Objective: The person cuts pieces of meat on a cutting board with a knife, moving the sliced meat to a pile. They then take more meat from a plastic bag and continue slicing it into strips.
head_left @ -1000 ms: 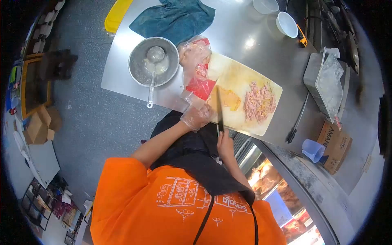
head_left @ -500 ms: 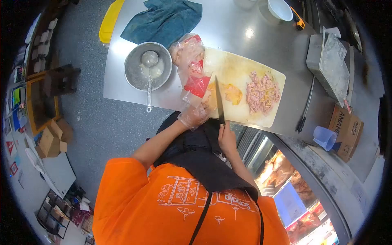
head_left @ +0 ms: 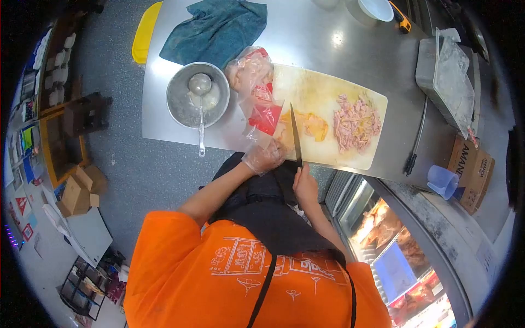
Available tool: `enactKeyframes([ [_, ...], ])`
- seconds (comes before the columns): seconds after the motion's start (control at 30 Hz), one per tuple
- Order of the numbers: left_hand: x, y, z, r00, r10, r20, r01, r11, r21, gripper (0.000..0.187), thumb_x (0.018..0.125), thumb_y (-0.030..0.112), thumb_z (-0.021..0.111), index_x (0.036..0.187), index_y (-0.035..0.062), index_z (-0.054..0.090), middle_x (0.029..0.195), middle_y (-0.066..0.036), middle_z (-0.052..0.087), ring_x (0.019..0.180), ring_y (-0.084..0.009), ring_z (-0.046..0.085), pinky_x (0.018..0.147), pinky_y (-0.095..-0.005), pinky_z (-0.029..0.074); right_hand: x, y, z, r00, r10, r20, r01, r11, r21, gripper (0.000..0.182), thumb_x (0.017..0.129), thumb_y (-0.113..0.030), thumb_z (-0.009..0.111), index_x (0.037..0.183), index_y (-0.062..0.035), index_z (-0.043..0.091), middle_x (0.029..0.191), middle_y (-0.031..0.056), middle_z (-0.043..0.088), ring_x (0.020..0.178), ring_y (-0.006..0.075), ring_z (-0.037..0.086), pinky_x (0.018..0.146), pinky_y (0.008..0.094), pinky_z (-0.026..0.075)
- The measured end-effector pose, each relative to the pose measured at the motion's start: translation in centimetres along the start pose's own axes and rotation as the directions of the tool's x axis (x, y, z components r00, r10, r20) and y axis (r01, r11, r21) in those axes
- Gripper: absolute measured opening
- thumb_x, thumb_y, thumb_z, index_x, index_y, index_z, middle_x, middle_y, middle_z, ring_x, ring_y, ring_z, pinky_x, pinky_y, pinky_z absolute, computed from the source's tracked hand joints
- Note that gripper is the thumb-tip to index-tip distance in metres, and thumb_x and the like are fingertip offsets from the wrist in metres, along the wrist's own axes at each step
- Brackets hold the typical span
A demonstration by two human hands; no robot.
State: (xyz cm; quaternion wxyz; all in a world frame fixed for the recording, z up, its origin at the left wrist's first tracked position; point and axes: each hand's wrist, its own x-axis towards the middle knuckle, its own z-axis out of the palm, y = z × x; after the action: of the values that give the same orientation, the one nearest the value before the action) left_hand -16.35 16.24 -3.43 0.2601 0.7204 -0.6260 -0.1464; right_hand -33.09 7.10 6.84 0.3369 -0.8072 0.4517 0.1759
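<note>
My right hand (head_left: 305, 185) grips the handle of a long kitchen knife (head_left: 296, 128), whose blade points away from me over the cutting board (head_left: 350, 85). Under and beside the blade lies a flat, yellowish piece of raw meat (head_left: 314, 126). My left hand (head_left: 265, 157), in a clear plastic glove, is curled at the board's near left corner, fingertips against the near end of that meat; the exact grip is partly hidden. A pile of pink meat strips (head_left: 356, 123) sits on the board's right side. Beside its left edge rests a clear and red plastic bag (head_left: 254, 82) with raw meat inside.
Left of the bag stands a metal bowl (head_left: 180, 112) with a ladle (head_left: 201, 85) in it. A teal cloth (head_left: 216, 33) lies behind. Farther right are a metal container (head_left: 443, 82), a black-ended cable (head_left: 418, 136), a plastic jug (head_left: 442, 181) and a cardboard box (head_left: 471, 172).
The view has shifted slightly. The knife blade has moved a little relative to the yellowish meat, with more of the meat showing left of it. Both hands stay in nearly the same places.
</note>
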Motion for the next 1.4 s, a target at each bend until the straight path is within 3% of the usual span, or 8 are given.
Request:
enactKeyframes([
  [0.27, -2.1, -1.2, 4.2, 0.985, 0.053, 0.164, -0.038, 0.995, -0.090, 0.023, 0.085, 0.029, 0.063, 0.099, 0.0100, 0.061, 0.100, -0.010, 0.060, 0.106, -0.0289, 0.055, 0.096, -0.0451, 0.043, 10.9, -7.9, -3.0, 0.995, -0.032, -0.098, 0.038, 0.997, 0.063, 0.024, 0.101, -0.018, 0.044, 0.118, -0.0006, 0.043, 0.078, 0.0296, 0.064, 0.074, 0.0497, 0.063, 0.064, 0.0600, 0.048],
  [0.37, -2.3, -0.6, 3.6, 0.992, -0.037, 0.119, 0.043, 0.998, -0.044, 0.029, 0.088, 0.033, 0.060, 0.108, 0.0113, 0.061, 0.106, -0.011, 0.062, 0.097, -0.0275, 0.063, 0.083, -0.0457, 0.052, 11.3, -8.5, -3.6, 0.971, -0.155, -0.182, 0.172, 0.982, 0.082, 0.024, 0.103, -0.021, 0.043, 0.114, 0.0002, 0.041, 0.076, 0.0307, 0.063, 0.073, 0.0516, 0.062, 0.061, 0.0590, 0.047],
  [0.47, 0.5, 0.2, -1.4, 0.977, -0.070, -0.204, 0.055, 0.995, -0.078, 0.016, 0.086, 0.025, 0.060, 0.081, 0.0091, 0.060, 0.069, -0.010, 0.060, 0.053, -0.0282, 0.060, 0.048, -0.0428, 0.049, 9.1, -7.5, -2.2, 0.993, -0.006, -0.114, 0.015, 0.997, 0.073, 0.024, 0.103, -0.021, 0.043, 0.116, -0.0009, 0.041, 0.078, 0.0305, 0.064, 0.073, 0.0511, 0.063, 0.062, 0.0582, 0.047],
  [0.77, 0.7, 1.0, -2.8, 0.994, -0.065, -0.089, 0.057, 0.995, -0.084, 0.023, 0.086, 0.031, 0.060, 0.083, 0.0081, 0.062, 0.073, -0.015, 0.062, 0.065, -0.0352, 0.064, 0.061, -0.0488, 0.053, 20.8, -13.5, -6.6, 0.969, -0.033, -0.244, 0.068, 0.988, 0.135, 0.031, 0.101, -0.023, 0.042, 0.120, 0.0016, 0.042, 0.092, 0.0352, 0.063, 0.089, 0.0512, 0.063, 0.077, 0.0573, 0.048],
  [0.87, 1.7, 1.6, -5.6, 0.983, -0.164, 0.075, 0.176, 0.965, -0.192, 0.027, 0.088, 0.033, 0.058, 0.088, 0.0067, 0.064, 0.081, -0.017, 0.065, 0.074, -0.0372, 0.067, 0.068, -0.0501, 0.055, 19.5, -9.9, -6.4, 0.951, -0.191, -0.243, 0.248, 0.940, 0.233, 0.030, 0.103, -0.025, 0.041, 0.116, 0.0015, 0.046, 0.089, 0.0340, 0.063, 0.088, 0.0537, 0.061, 0.077, 0.0574, 0.047],
  [1.13, 3.5, 3.4, -9.4, 0.885, -0.338, 0.320, 0.405, 0.898, -0.172, 0.033, 0.090, 0.029, 0.054, 0.104, -0.0001, 0.061, 0.095, -0.017, 0.063, 0.072, -0.0332, 0.065, 0.063, -0.0451, 0.055, 6.3, 0.6, -7.1, 0.966, -0.013, -0.258, 0.079, 0.965, 0.248, 0.030, 0.103, -0.027, 0.044, 0.107, 0.0020, 0.050, 0.084, 0.0290, 0.064, 0.079, 0.0451, 0.065, 0.069, 0.0494, 0.049],
  [1.33, 8.9, 4.0, -1.6, 0.988, 0.114, -0.105, -0.115, 0.993, -0.008, 0.019, 0.083, 0.010, 0.053, 0.098, 0.0020, 0.062, 0.086, -0.013, 0.061, 0.082, -0.0285, 0.060, 0.082, -0.0395, 0.052, 2.3, 4.7, -7.3, 0.958, 0.055, -0.280, 0.009, 0.975, 0.222, 0.025, 0.104, -0.025, 0.044, 0.112, -0.0016, 0.049, 0.087, 0.0318, 0.064, 0.087, 0.0521, 0.062, 0.071, 0.0537, 0.047],
  [1.4, 11.6, 5.3, -1.6, 1.000, -0.014, -0.001, 0.014, 0.988, 0.156, 0.017, 0.083, 0.011, 0.054, 0.096, 0.0032, 0.062, 0.086, -0.012, 0.061, 0.082, -0.0276, 0.060, 0.081, -0.0392, 0.052, 1.9, 5.2, -7.5, 0.961, 0.079, -0.265, -0.015, 0.972, 0.235, 0.025, 0.104, -0.025, 0.044, 0.113, -0.0018, 0.049, 0.088, 0.0321, 0.064, 0.087, 0.0521, 0.062, 0.071, 0.0542, 0.047],
])
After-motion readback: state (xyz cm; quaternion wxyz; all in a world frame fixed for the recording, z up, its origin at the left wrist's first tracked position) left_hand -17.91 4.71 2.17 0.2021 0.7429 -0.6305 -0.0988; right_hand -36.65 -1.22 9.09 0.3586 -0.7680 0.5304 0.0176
